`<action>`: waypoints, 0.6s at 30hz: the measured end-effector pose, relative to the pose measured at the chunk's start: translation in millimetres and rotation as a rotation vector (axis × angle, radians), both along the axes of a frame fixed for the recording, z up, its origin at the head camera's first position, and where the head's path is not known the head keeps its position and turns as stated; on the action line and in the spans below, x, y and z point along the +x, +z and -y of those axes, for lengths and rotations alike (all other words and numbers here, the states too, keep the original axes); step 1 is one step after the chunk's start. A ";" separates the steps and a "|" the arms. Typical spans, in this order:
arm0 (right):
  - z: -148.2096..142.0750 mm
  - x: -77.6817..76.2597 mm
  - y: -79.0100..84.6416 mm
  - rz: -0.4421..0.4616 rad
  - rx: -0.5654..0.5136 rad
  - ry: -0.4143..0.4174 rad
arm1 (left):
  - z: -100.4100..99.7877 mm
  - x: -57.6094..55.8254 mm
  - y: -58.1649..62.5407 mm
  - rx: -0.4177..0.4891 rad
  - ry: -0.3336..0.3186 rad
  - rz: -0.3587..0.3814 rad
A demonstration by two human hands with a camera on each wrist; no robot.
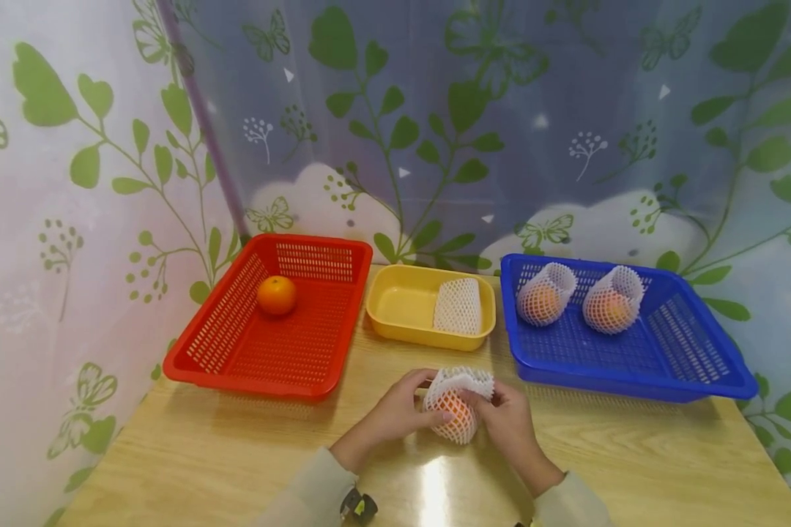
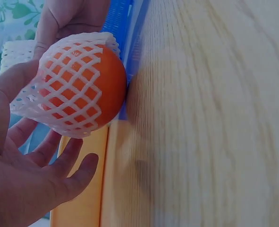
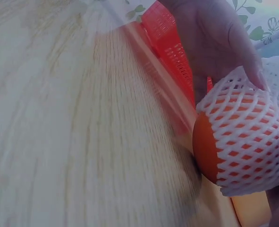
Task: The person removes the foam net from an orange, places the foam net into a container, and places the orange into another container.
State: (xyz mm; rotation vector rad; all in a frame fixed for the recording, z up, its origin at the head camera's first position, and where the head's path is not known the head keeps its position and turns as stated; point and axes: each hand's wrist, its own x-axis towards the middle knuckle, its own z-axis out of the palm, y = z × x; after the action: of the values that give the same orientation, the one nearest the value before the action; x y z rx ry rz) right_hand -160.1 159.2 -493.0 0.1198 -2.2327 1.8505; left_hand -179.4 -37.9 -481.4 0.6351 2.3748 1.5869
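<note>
An orange [image 2: 114, 87] sits partly inside a white foam net sleeve [image 1: 464, 379], at the table's middle in the head view. From the left, my left hand [image 1: 395, 412] holds the wrapped fruit, its thumb on the front of the mesh. On the other side my right hand [image 1: 509, 424] grips the sleeve, thumb over the mesh near its upper part. Both wrist views show the orange's lower end bare beyond the sleeve's edge, close over the wooden table [image 2: 196, 142]. The sleeve's other end extends loosely past the fruit.
A red basket [image 1: 344, 351] at left holds one bare orange [image 1: 277, 295]. Behind my hands, a yellow tray [image 1: 395, 331] contains another foam net sleeve [image 1: 458, 306]. The blue basket [image 1: 633, 380] at right holds two net-wrapped fruits [image 1: 542, 296]. A patterned curtain [image 1: 395, 110] hangs behind.
</note>
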 end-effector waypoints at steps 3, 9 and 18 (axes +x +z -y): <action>-1.1 -0.1 -0.5 0.005 -0.016 0.053 | 0.5 -0.4 0.8 -0.009 0.002 0.001; -4.9 0.2 -2.1 0.131 0.029 0.162 | 2.2 -0.9 2.9 -0.001 0.011 0.006; -8.3 2.5 -3.6 0.204 0.072 0.230 | 2.7 -0.2 4.7 0.006 0.098 -0.039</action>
State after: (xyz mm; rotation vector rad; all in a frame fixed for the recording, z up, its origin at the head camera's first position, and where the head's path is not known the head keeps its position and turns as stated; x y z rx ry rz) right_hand -157.6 167.5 -496.6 0.2187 -2.5188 1.9761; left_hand -179.6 -40.6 -476.6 0.5637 2.4654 1.6363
